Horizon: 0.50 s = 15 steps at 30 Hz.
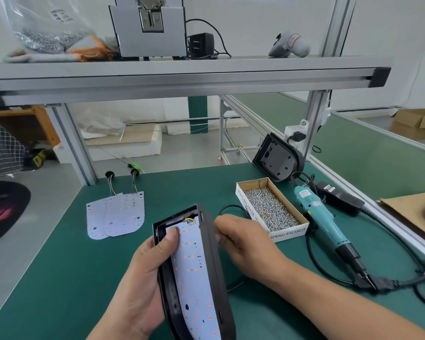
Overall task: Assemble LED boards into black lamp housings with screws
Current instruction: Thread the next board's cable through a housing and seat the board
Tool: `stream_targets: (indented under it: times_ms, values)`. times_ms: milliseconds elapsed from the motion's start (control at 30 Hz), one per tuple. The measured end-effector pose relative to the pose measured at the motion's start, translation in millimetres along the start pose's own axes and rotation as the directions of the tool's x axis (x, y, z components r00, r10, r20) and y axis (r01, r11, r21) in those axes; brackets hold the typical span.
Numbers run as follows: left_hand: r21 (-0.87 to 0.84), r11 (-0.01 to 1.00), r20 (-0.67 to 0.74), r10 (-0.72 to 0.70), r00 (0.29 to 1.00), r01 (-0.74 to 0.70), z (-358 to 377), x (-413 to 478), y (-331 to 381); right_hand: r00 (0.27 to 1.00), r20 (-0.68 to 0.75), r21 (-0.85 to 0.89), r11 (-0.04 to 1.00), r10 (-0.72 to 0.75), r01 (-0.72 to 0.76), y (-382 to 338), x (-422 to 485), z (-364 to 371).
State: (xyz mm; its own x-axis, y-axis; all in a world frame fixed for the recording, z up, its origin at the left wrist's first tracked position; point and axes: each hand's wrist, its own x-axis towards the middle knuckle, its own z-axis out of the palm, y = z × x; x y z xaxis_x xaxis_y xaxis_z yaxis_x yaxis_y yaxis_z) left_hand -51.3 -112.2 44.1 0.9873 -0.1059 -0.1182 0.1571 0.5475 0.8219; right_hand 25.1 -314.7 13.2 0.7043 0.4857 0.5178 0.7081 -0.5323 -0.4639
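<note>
Green bench mat. Housing lower centre, long axis toward bottom edge, board inside. Left hand clamped on left wall, thumb on board. Right hand curled at right wall, grip unclear. Screw box, screwdriver right of it.

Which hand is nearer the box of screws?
Right. The right hand sits just left of the box of screws; the left hand grips the lamp housing, farther left.
</note>
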Motion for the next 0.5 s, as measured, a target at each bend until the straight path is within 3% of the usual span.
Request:
stream_targets:
  times_ms: [367, 500]
  values:
    - [-0.066, 0.996, -0.066, -0.065, 0.996, 0.06, -7, 4, -2, 1.0, -0.017, 0.035, 0.999, -0.012, 0.012, 4, 0, 2]
    - [-0.199, 0.975, 0.015, -0.095, 0.995, 0.096, -14, 8, -4, 0.998, -0.045, 0.016, 0.999, -0.031, 0.032, 5, -1, 3]
